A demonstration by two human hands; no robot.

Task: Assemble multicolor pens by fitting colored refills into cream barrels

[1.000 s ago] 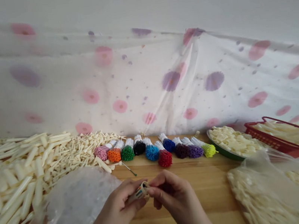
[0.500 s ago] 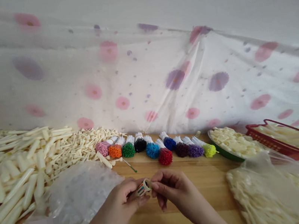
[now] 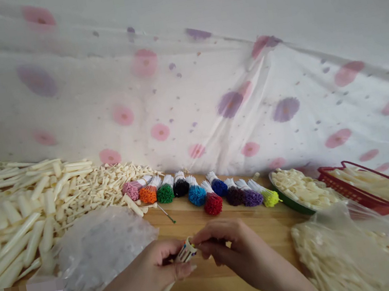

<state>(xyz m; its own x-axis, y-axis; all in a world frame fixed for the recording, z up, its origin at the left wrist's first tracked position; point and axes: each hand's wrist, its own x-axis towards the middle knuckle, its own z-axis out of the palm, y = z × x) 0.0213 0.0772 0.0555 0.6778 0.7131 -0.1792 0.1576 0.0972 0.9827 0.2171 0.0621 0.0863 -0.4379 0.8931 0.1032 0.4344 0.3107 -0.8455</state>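
Note:
My left hand [image 3: 152, 275] grips a cream pen barrel [image 3: 182, 256] with several coloured refills showing at its open end. My right hand [image 3: 229, 250] pinches at that open end, fingers closed on the barrel's tip. Both hands hover just above the wooden table [image 3: 206, 222]. Beyond them lies a row of coloured refill bundles [image 3: 202, 196]: pink, orange, green, black, blue, red, purple and yellow-green. A single green refill [image 3: 167, 215] lies loose near the row.
A heap of cream pen barrels and small parts [image 3: 31, 210] covers the left. A clear plastic bag [image 3: 100, 249] lies front left. On the right are a green bowl [image 3: 291, 199], a red basket [image 3: 374, 186] and bagged cream parts [image 3: 348, 254]. A flowered sheet [image 3: 188, 107] hangs behind.
Both hands with the barrel have sunk a little lower in the view and the camera has tilted slightly; the right fingers stay at the barrel's open end.

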